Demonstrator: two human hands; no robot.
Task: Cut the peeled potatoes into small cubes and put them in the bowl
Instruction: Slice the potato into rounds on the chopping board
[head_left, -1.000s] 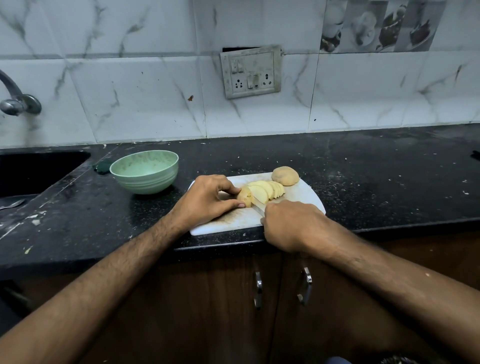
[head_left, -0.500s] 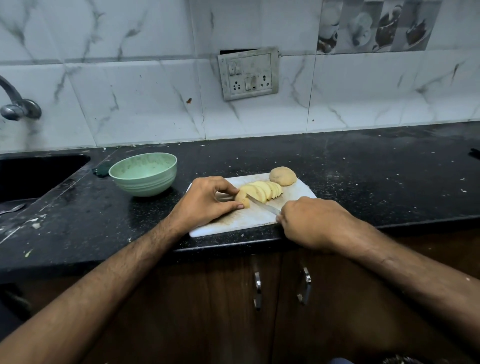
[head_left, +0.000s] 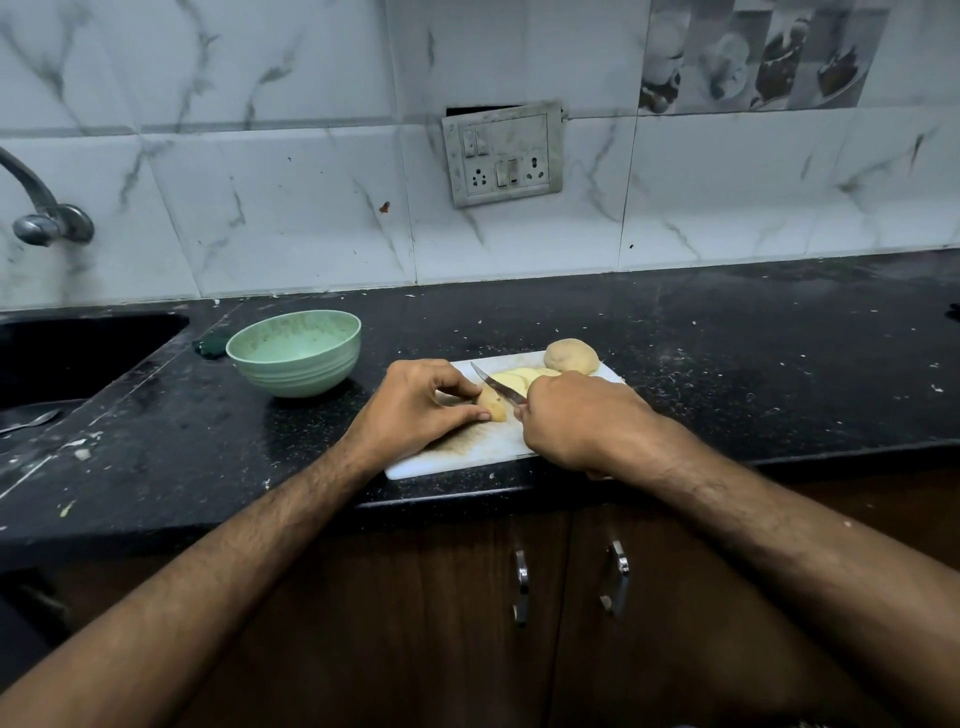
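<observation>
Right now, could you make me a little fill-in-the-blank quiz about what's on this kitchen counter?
1. The knife is gripped by the ____ hand.
2. The left hand holds a potato piece on the white ____.
3. The bowl is ____ in colour.
4. The whole peeled potato lies at the board's ____ corner.

Missing words: right; cutting board; green; far right

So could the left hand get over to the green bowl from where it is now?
Probably yes. The green bowl stands on the counter just left of the left hand, with bare counter between. But that hand now pinches the potato end piece and would need to let go first.
</observation>
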